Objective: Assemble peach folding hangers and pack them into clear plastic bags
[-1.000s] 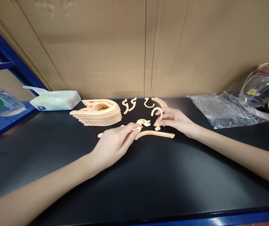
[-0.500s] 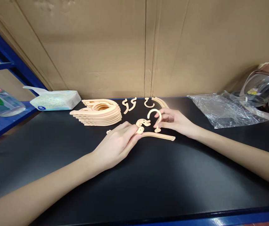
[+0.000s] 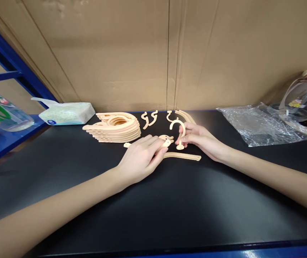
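My left hand (image 3: pixel 142 157) is closed around a peach plastic hanger piece (image 3: pixel 166 143). Its rounded end with a hole sticks out past the thumb, and the palm hides most of it. Between thumb and fingers my right hand (image 3: pixel 200 139) grips a peach hanger hook (image 3: pixel 182 129), held upright with its flat foot down. Just behind my left fingertips is a flat peach center piece (image 3: pixel 166 137) with small holes, partly covered. A curved hanger arm (image 3: pixel 185 156) lies on the black table (image 3: pixel 169 208) beside my left thumb.
A stack of folded peach hangers (image 3: pixel 113 129) stands left of my hands. Loose hooks (image 3: pixel 153 118) and curved arms (image 3: pixel 187 116) lie at the back by the cardboard wall (image 3: pixel 110 53). A tissue pack (image 3: pixel 67 114) is at left, a clear plastic bag (image 3: pixel 258 125) at right.
The piece in my left hand has turned, so its holed end now points up and right. My left hand lies flatter over it. The hook in my right hand has tilted slightly.
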The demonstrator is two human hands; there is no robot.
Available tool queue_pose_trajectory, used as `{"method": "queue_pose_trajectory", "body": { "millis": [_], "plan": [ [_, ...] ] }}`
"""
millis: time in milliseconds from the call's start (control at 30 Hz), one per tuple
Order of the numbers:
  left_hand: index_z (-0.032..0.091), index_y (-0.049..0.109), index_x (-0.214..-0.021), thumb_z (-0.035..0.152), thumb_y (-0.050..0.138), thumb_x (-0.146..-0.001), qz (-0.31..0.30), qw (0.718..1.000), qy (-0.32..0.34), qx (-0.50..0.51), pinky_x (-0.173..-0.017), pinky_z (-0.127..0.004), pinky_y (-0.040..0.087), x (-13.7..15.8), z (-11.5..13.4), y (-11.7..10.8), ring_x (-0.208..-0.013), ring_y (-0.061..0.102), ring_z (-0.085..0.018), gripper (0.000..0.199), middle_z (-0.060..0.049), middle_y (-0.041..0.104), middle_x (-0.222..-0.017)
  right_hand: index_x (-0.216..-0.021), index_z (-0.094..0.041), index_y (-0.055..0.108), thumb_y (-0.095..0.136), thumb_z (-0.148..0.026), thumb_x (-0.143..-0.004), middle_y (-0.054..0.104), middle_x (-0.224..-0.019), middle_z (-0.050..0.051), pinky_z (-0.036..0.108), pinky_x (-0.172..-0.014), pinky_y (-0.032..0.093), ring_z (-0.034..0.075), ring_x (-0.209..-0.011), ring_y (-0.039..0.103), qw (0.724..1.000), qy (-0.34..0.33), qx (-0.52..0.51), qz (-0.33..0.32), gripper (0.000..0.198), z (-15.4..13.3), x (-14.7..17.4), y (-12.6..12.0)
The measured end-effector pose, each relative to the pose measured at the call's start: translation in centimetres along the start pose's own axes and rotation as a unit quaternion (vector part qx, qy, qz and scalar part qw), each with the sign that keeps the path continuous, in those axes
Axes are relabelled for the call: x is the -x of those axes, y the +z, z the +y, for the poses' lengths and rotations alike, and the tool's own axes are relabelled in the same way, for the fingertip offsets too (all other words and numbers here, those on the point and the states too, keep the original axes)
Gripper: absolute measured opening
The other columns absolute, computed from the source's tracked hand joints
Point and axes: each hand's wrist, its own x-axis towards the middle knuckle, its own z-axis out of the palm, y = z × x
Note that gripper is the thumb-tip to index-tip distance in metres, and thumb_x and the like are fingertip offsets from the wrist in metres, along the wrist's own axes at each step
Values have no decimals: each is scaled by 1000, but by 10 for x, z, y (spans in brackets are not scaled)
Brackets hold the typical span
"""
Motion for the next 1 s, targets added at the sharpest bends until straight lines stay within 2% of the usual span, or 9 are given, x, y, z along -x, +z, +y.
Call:
{"method": "queue_pose_trajectory", "body": {
  "millis": [133, 267, 533, 767, 1000],
  "plan": [
    [17, 49, -75, 22, 39, -97, -36, 999, -5, -4, -60, -28, 34, -1, 1, -1, -66, 43, -15, 24, -1, 51, -71, -82, -21, 50, 64, -21, -77, 65, -75, -1, 28, -67, 43, 13, -72, 59, 1000, 13, -10, 20, 15, -1, 0, -2],
    [19, 45, -73, 19, 39, -95, -52, 998, 5, 16, -61, -28, 34, -6, 1, 1, -68, 44, -16, 23, -1, 51, -72, -88, -22, 52, 67, -25, -76, 67, -81, 0, 28, -68, 45, 14, -77, 60, 999, 27, -17, 2, 19, -1, -1, -3],
    [17, 52, -86, 18, 42, -94, -81, 996, 34, 24, -66, -29, 37, -9, -1, 4, -75, 48, -18, 13, -4, 57, -84, -93, -22, 53, 70, -27, -78, 69, -86, 1, 25, -70, 48, 12, -77, 61, 998, 35, -57, -11, 24, 0, -1, -9],
    [16, 57, -103, 22, 40, -99, -81, 996, 34, 26, -72, -29, 38, -6, -3, 3, -81, 50, -18, 19, -6, 61, -96, -99, -22, 57, 73, -27, -77, 70, -92, 1, 24, -71, 51, 11, -79, 64, 998, 43, -43, -26, 27, 0, 0, -12],
    [18, 59, -110, 31, 39, -101, -58, 998, 35, 16, -72, -29, 38, -6, -5, 2, -80, 51, -18, 25, -5, 60, -92, -102, -23, 59, 72, -26, -78, 68, -87, -1, 24, -72, 52, 11, -78, 65, 997, 47, -59, -37, 28, 1, -1, -15]
  ]
}}
